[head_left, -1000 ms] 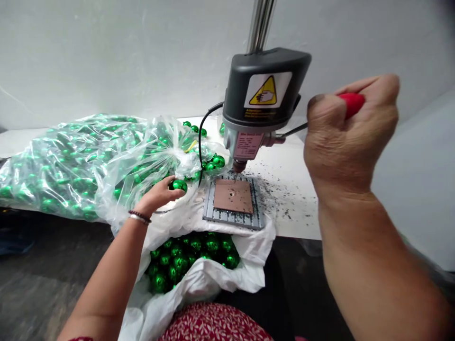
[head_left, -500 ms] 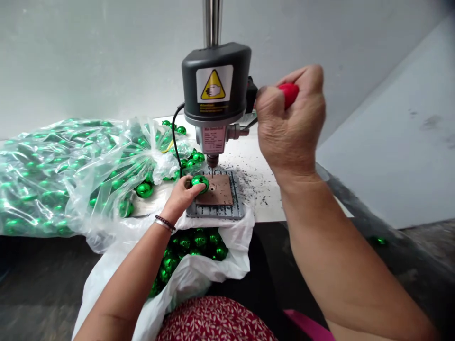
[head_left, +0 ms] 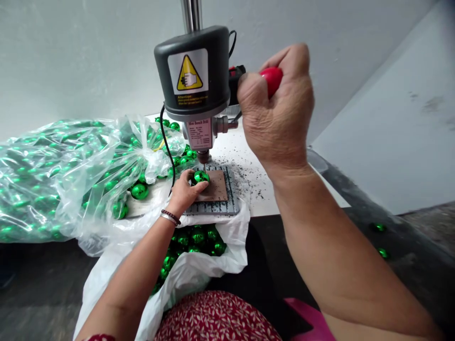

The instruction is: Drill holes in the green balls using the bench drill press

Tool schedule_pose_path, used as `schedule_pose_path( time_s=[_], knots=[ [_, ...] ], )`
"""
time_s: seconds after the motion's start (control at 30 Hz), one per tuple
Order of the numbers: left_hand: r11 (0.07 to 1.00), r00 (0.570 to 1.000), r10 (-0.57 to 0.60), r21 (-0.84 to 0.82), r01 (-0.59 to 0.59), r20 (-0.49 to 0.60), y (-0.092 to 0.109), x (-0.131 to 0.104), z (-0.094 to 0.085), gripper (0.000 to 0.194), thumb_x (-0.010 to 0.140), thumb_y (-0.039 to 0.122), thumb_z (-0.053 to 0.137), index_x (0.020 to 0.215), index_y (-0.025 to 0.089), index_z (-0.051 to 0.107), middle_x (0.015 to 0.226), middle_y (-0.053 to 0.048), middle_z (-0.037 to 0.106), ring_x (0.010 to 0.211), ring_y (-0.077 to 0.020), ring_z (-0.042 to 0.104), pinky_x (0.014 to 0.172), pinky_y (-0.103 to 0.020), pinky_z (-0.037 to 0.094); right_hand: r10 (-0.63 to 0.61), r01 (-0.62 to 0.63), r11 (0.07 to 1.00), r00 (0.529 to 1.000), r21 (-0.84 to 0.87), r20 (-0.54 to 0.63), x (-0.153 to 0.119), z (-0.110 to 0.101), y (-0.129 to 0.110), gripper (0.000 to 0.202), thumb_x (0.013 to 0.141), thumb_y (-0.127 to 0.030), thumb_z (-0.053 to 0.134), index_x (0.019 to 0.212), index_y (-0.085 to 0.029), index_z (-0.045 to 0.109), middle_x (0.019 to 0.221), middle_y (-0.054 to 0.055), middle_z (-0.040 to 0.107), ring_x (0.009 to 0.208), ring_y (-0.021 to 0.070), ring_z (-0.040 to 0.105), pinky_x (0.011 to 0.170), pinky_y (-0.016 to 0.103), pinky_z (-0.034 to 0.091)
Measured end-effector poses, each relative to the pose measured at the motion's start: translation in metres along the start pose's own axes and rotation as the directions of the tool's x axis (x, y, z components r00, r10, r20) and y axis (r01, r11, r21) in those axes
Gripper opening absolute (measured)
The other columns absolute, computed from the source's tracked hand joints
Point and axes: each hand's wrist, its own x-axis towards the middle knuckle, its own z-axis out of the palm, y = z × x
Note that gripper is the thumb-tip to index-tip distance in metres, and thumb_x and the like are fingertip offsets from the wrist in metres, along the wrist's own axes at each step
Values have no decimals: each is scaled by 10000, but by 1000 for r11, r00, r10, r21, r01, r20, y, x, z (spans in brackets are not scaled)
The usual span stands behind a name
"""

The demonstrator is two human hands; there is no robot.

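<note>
My left hand (head_left: 185, 191) grips a shiny green bauble (head_left: 201, 177) between thumb and fingers, on the brown board (head_left: 217, 185) of a bench drill (head_left: 193, 71). Directly above the bauble is the drill bit (head_left: 204, 167); whether its tip touches the bauble I cannot tell. High on the right, my right hand (head_left: 280, 111) is wrapped round the red knob (head_left: 272, 81) of the drill's lever. The board lies on the drill's grey slotted base (head_left: 232, 204), which is strewn with dark specks.
A clear plastic bag (head_left: 53, 175) full of green baubles fills the table's left side, with loose ones (head_left: 140, 191) beside it. In front, a white bag (head_left: 227, 265) holds more baubles. Dark shavings litter the white table (head_left: 263, 199). Two green baubles (head_left: 380, 228) lie low on the right.
My left hand has brought the bauble rightward over the board, under the bit. My right hand still grips the red knob. The whole view has shifted slightly.
</note>
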Motion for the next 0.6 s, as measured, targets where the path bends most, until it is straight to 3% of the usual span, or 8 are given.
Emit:
schedule_pose_path(
  time_s=[0.17, 0.27, 0.47, 0.6],
  knots=[
    [970, 997, 65, 233, -72, 39, 16, -5, -1, 586, 720, 410, 788, 1277, 276, 664, 1199, -67, 727, 1157, -318, 603, 1023, -448, 434, -1, 2, 1000, 1000, -28, 23, 0, -1, -2, 272, 848, -132, 575, 783, -200, 319, 745, -52, 349, 678, 34, 295, 699, 180, 345],
    [950, 993, 102, 291, -117, 64, 22, -6, -1, 578, 718, 384, 795, 1276, 293, 676, 1266, -51, 710, 1196, -335, 575, 1059, -465, 401, -2, 3, 999, 1000, -45, 30, -1, -1, -1, 265, 859, -150, 571, 789, -200, 320, 745, -50, 344, 681, 36, 294, 700, 182, 346],
    [983, 992, 103, 142, -114, 77, 20, -5, 4, 621, 670, 362, 834, 1261, 239, 688, 1171, -81, 738, 1125, -311, 613, 1004, -406, 435, -27, 27, 998, 1000, -50, -4, -5, -1, 4, 233, 857, -187, 584, 810, -179, 356, 748, -52, 357, 687, 23, 317, 698, 172, 337],
    [996, 994, 91, -26, -90, 53, 16, -4, 7, 566, 624, 326, 848, 1171, 252, 724, 971, -27, 747, 1002, -261, 630, 916, -339, 467, -109, 108, 992, 994, -69, -6, -9, -1, 10, 145, 877, -182, 504, 832, -170, 367, 775, -48, 365, 702, 6, 350, 733, 166, 338]
  ],
)
